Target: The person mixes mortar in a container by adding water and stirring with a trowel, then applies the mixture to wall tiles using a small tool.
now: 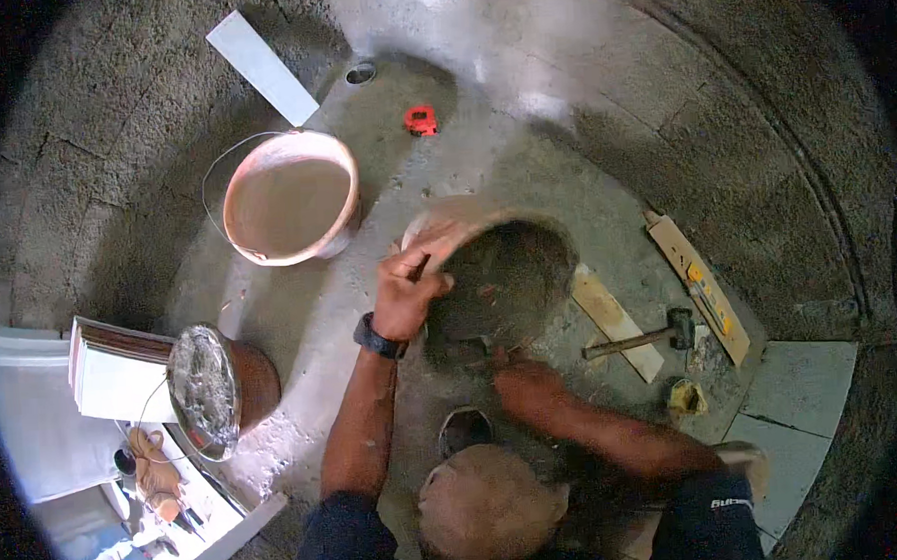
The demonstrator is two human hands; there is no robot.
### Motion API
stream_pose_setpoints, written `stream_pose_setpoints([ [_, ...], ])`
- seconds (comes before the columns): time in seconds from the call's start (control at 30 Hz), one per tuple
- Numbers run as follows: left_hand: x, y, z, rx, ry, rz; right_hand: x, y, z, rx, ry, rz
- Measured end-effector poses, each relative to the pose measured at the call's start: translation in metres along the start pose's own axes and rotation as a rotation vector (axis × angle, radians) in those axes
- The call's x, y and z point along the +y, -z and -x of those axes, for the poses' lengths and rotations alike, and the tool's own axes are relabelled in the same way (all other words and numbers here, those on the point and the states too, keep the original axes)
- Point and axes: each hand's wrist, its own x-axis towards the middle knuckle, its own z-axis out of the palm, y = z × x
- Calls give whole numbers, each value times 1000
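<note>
My left hand (407, 297) grips the pale rim of a tilted round bucket (498, 268) with a dark, dirty interior. My right hand (523, 382) is low at the bucket's opening, closed around a small tool whose shape is partly lost in shadow. To the right, a hammer (679, 328) lies across a stained pale strip (600, 303). A small yellowish pot (687, 398) sits below it. A pink bucket (290, 207) of grey-brown liquid stands to the upper left of my left hand.
A red tape measure (421, 121), white tile (264, 68) and small pipe opening (359, 74) are farther back. A yellow tool (710, 304) rests on a board (677, 250). At left are a second bucket (258, 383) and stacked tiles (118, 380). Rough walls curve around the floor.
</note>
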Motion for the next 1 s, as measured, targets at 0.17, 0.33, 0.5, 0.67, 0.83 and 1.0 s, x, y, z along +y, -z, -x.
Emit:
stream_pose_setpoints([
  [0.17,-9,1,4,143,-68,53,52,11,-4,-14,-60,-248],
  [0.33,-12,3,-2,117,-88,130,26,3,-29,-47,-108,-263],
  [0.5,-9,-7,0,12,-137,-26,30,-13,1,-107,16,-195],
  [0.67,-12,-9,4,77,-43,161,63,18,10,130,-227,-448],
  [0.83,-14,-17,19,-4,-220,-130,44,3,-15,83,-334,-190],
  [1.0,-18,-23,39,-17,-271,-155,56,-54,-28,40,-411,-406],
])
